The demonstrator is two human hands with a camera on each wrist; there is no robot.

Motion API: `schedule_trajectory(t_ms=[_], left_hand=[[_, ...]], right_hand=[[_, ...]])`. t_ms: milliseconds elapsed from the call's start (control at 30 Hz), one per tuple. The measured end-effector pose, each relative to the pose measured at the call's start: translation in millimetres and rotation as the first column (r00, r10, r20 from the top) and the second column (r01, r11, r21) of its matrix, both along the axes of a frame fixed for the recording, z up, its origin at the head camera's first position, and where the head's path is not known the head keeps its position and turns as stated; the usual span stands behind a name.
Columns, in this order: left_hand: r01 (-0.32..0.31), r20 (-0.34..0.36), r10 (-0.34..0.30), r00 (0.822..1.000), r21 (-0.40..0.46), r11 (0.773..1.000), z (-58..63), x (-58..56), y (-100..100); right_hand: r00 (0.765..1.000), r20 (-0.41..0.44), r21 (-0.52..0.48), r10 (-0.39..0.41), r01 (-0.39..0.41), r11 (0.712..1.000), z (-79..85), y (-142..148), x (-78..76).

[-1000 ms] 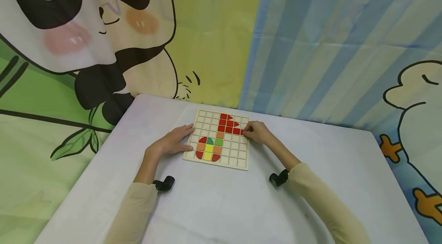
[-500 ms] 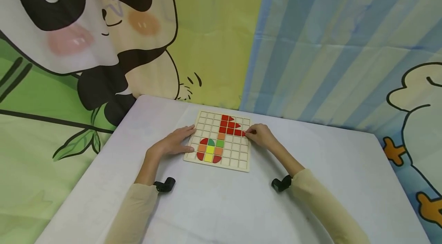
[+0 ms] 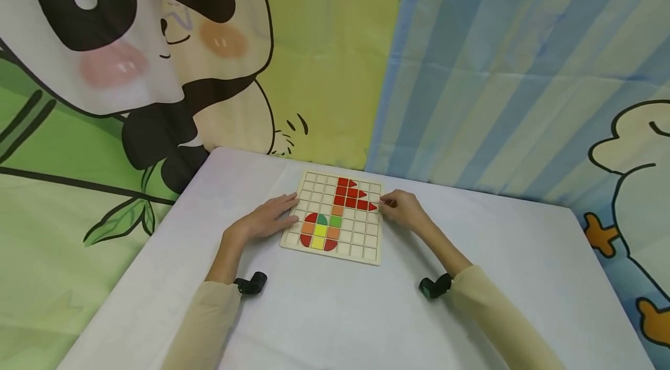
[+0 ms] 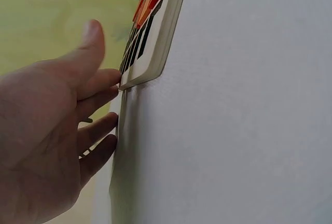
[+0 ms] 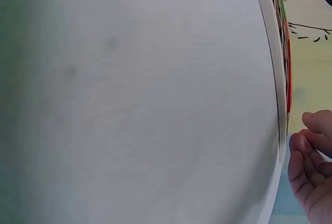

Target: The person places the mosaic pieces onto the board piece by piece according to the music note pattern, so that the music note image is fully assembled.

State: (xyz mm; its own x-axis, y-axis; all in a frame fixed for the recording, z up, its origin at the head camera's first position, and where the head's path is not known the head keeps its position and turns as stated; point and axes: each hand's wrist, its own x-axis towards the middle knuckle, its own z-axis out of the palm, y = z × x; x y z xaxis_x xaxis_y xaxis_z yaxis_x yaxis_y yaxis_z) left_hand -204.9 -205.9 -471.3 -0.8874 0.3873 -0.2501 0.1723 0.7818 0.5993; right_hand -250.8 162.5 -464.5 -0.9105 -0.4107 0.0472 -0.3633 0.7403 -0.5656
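A pale wooden grid board (image 3: pixel 360 240) lies on the table with coloured tiles in several cells. Red square tiles (image 3: pixel 341 191) and red triangular tiles (image 3: pixel 372 207) form a stepped shape at its upper right. Lower left are red rounded pieces around yellow tiles (image 3: pixel 319 237), with orange, green and teal pieces nearby. My left hand (image 3: pixel 266 217) rests at the board's left edge, fingers fairly straight and thumb spread. At the right edge is my right hand (image 3: pixel 405 209), just beside the last red triangle; its fingers are loosely bent, and no piece shows between thumb and fingertips (image 5: pixel 298 141).
A white cloth-covered table (image 3: pixel 335 312) extends around the board. Behind it hangs a printed curtain (image 3: pixel 335 56) with a panda and a bird. Small black cameras sit at the left wrist (image 3: pixel 252 283) and right wrist (image 3: pixel 435 287).
My right hand has drawn back slightly to the right from the red triangle, which now shows whole in its cell. My left hand stays at the left edge. The head view has shifted slightly.
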Motion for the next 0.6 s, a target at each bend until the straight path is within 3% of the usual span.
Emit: schedule_trajectory(t_ms=[167, 367, 600], left_hand=[[0.001, -0.015, -0.001, 1.0, 0.004, 1.0, 0.6, -2.8, 1.8], [-0.008, -0.05, 0.007, 0.999, -0.02, 1.0, 0.3, -2.6, 4.8], [-0.057, -0.128, 0.04, 0.991, -0.135, 0.989, -2.1, 0.3, 17.3]], right_hand=[[0.994, -0.075, 0.024, -0.077, 0.079, 0.997, 2.9, 10.7, 5.2], [0.97, -0.118, 0.108, -0.214, 0.227, 0.968, 5.4, 20.9, 11.9], [0.967, -0.143, 0.216, -0.209, 0.236, 0.947, 0.9, 25.5, 18.6]])
